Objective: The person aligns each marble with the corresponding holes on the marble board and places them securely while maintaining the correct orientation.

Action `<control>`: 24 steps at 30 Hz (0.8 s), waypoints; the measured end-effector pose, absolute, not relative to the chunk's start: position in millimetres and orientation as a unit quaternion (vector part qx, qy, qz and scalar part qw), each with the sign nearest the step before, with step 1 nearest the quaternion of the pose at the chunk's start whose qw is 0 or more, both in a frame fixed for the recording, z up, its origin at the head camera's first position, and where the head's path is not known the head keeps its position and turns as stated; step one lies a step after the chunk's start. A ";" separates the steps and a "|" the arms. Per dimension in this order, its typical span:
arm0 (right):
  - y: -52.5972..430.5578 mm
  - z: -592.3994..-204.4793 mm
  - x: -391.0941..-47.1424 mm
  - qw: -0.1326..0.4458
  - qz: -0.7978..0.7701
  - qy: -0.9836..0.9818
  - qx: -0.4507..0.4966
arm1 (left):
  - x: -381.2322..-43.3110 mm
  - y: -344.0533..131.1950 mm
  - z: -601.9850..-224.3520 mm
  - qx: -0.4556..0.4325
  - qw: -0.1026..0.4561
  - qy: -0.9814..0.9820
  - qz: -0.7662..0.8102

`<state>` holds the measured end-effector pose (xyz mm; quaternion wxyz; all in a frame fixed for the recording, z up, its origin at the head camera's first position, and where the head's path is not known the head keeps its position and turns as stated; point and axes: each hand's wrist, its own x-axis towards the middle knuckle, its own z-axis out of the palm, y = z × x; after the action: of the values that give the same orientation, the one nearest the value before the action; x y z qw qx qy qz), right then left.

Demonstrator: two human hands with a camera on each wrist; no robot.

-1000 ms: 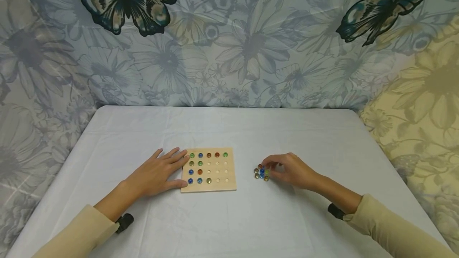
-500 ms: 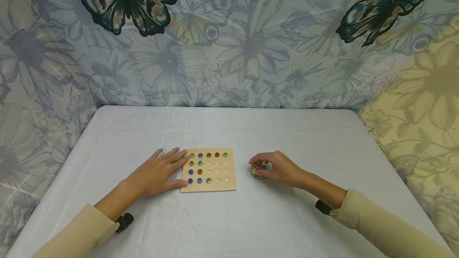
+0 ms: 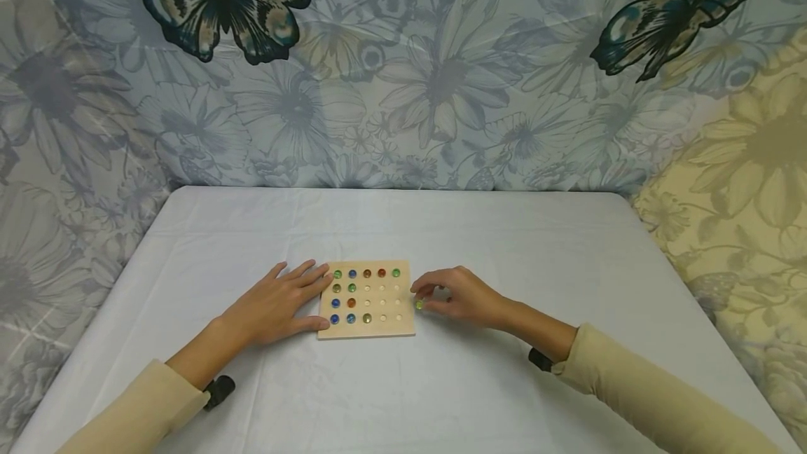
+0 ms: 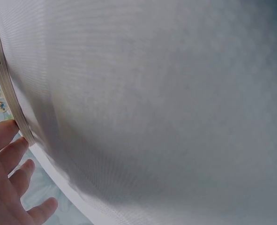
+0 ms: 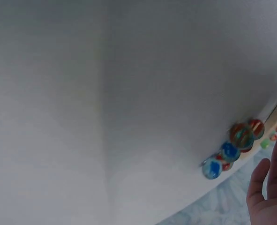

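A square wooden marble board (image 3: 391, 330) lies on the table, its holes in rows. Glass marbles (image 3: 352, 303) fill the far row and the left part of the others. My left hand (image 3: 271, 308) rests with spread, fairly straight fingers and thumb along the board's left edge; its wrist view shows fingertips against the wooden side. Beside the right edge, my right hand (image 3: 469, 300) pinches a yellow-green marble (image 3: 419, 305) between thumb and fingers. In the right wrist view, several loose marbles (image 5: 230, 151) lie on the cloth near that hand; in the head view it mostly covers them.
A white cloth (image 3: 403, 398) covers the table, which ends at the back against a hanging fabric (image 3: 403, 125) with flowers and butterflies. Dark wrist cameras (image 3: 220, 392) sit under both cuffs.
My right hand has moved left from the loose marbles to the board's right edge, carrying the yellow-green marble. The left hand and the board have stayed in place.
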<state>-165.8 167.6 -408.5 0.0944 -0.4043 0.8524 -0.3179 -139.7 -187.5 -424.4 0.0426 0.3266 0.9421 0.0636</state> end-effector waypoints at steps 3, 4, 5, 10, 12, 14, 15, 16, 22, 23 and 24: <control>159.8 -409.1 -164.2 0.098 -0.318 0.847 -0.415 | -139.7 -187.7 -424.5 0.327 0.043 0.942 0.064; 157.3 -409.4 -163.7 0.099 -0.319 0.845 -0.417 | -139.8 -187.7 -424.6 0.327 0.043 0.942 0.064; 154.8 -408.9 -162.9 0.100 -0.320 0.844 -0.419 | -139.8 -187.7 -424.6 0.327 0.043 0.942 0.065; 145.7 -410.3 -160.9 0.117 -0.317 0.845 -0.414 | -139.7 -187.9 -424.0 0.328 0.043 0.941 0.066; 142.8 -411.1 -160.7 0.124 -0.313 0.848 -0.410 | -139.8 -188.3 -424.2 0.329 0.042 0.941 0.066; 140.4 -412.1 -160.6 0.128 -0.308 0.849 -0.409 | -140.1 -188.6 -424.8 0.330 0.041 0.941 0.066; 139.3 -412.5 -160.5 0.128 -0.306 0.850 -0.409 | -140.2 -188.8 -425.1 0.330 0.041 0.941 0.065; 138.3 -412.8 -160.5 0.129 -0.305 0.850 -0.410 | -140.2 -189.0 -425.4 0.331 0.040 0.941 0.065; 134.5 -412.7 -158.9 0.131 -0.299 0.853 -0.408 | -140.4 -188.8 -425.9 0.331 0.041 0.940 0.067; 134.0 -412.6 -158.5 0.132 -0.297 0.854 -0.406 | -140.3 -188.7 -425.7 0.331 0.041 0.940 0.068; 133.7 -412.9 -158.5 0.132 -0.295 0.855 -0.405 | -140.2 -188.6 -425.5 0.330 0.041 0.941 0.068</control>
<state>-158.5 133.7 -412.9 0.1325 -0.4055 0.8551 -0.2949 -140.2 -188.6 -425.5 0.0413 0.3303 0.9405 0.0680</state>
